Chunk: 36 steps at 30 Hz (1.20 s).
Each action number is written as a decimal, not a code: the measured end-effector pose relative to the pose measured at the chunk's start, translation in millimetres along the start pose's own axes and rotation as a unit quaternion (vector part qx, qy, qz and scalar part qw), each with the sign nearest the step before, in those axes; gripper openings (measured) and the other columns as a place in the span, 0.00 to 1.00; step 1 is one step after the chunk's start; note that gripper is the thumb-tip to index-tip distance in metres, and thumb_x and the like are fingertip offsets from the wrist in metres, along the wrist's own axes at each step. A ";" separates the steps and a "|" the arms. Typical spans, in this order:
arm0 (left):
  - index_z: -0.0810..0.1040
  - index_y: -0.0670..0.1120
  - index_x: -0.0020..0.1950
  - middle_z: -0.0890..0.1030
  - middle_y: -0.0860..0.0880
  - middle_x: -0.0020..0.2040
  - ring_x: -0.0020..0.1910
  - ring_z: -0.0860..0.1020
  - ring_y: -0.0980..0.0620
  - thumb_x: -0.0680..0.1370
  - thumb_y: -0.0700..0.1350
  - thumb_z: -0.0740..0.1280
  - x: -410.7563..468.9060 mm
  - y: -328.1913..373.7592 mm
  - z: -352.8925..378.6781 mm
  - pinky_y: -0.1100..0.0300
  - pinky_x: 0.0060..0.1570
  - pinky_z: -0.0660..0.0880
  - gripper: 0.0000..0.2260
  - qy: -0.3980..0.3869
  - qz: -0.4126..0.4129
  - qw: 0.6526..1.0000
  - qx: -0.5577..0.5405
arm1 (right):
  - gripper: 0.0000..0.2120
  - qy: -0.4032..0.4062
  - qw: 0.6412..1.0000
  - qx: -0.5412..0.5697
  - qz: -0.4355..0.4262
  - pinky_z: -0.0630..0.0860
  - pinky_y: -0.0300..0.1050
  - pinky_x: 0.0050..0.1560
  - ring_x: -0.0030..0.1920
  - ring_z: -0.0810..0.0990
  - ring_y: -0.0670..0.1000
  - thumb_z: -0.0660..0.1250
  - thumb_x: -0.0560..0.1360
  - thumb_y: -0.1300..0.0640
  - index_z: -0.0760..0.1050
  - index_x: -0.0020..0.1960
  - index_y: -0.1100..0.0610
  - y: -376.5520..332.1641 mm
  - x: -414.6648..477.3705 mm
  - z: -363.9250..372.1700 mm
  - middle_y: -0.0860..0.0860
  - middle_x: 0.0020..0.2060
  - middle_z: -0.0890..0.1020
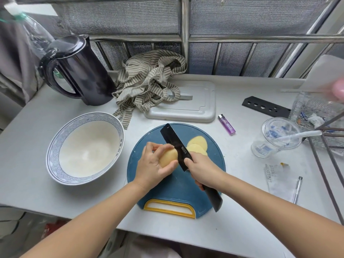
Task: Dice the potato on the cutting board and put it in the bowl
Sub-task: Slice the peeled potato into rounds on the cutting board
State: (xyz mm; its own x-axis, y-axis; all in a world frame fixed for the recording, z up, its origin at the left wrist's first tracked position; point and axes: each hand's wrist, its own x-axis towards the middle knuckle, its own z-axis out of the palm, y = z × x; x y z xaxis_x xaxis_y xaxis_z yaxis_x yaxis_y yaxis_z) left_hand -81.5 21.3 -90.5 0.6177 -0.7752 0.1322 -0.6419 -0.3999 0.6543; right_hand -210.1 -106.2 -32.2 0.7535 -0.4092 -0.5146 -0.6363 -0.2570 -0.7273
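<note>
A peeled yellow potato (168, 157) lies on the round blue cutting board (178, 183) with a yellow handle. My left hand (153, 163) grips the potato from the left with curled fingers. My right hand (202, 170) holds a black knife (176, 146); its blade stands edge-down against the potato's right end. A few cut potato slices (198, 144) lie overlapping just right of the blade. A white bowl (85, 148) with a blue patterned rim stands to the left of the board with nothing in it.
A black kettle (80, 69) stands at the back left, beside a striped cloth (149, 81) lying partly on a white tray (186, 107). A purple lighter (226, 124), clear plastic cups (277, 136), a black strip with holes (266, 106) and a pen (297, 189) lie to the right.
</note>
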 end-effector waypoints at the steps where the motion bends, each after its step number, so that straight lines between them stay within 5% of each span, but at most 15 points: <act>1: 0.71 0.64 0.60 0.67 0.56 0.52 0.56 0.70 0.55 0.68 0.66 0.64 -0.1 -0.8 -0.2 0.54 0.52 0.75 0.21 -0.001 0.000 1.000 0.001 | 0.09 0.001 1.000 -0.001 -0.002 0.71 0.45 0.23 0.21 0.69 0.54 0.50 0.80 0.56 0.65 0.44 0.57 -0.2 -1.4 0.8 0.56 0.29 0.70; 30: 0.75 0.63 0.58 0.67 0.55 0.49 0.52 0.70 0.54 0.67 0.68 0.61 13.8 2.6 -3.6 0.54 0.54 0.73 0.23 -0.016 -0.075 0.997 -0.011 | 0.12 0.013 1.000 0.019 0.018 0.70 0.41 0.21 0.25 0.71 0.52 0.50 0.82 0.53 0.68 0.48 0.58 7.8 -9.5 25.6 0.55 0.37 0.71; 36: 0.75 0.63 0.58 0.66 0.58 0.48 0.52 0.71 0.54 0.66 0.68 0.61 16.3 2.5 -3.2 0.54 0.53 0.74 0.23 -0.014 -0.087 0.996 -0.015 | 0.12 0.002 1.000 0.004 0.014 0.68 0.41 0.19 0.18 0.70 0.52 0.49 0.82 0.55 0.66 0.48 0.60 1.2 2.4 25.2 0.58 0.36 0.71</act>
State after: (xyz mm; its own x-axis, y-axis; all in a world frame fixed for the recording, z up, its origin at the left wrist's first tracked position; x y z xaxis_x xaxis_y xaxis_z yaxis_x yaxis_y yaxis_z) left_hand -71.6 9.2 -84.3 0.7052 -0.7090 -0.0049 -0.5122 -0.5142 0.6879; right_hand -204.9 -85.4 -45.8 0.7351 -0.4191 -0.5329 -0.6554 -0.2378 -0.7169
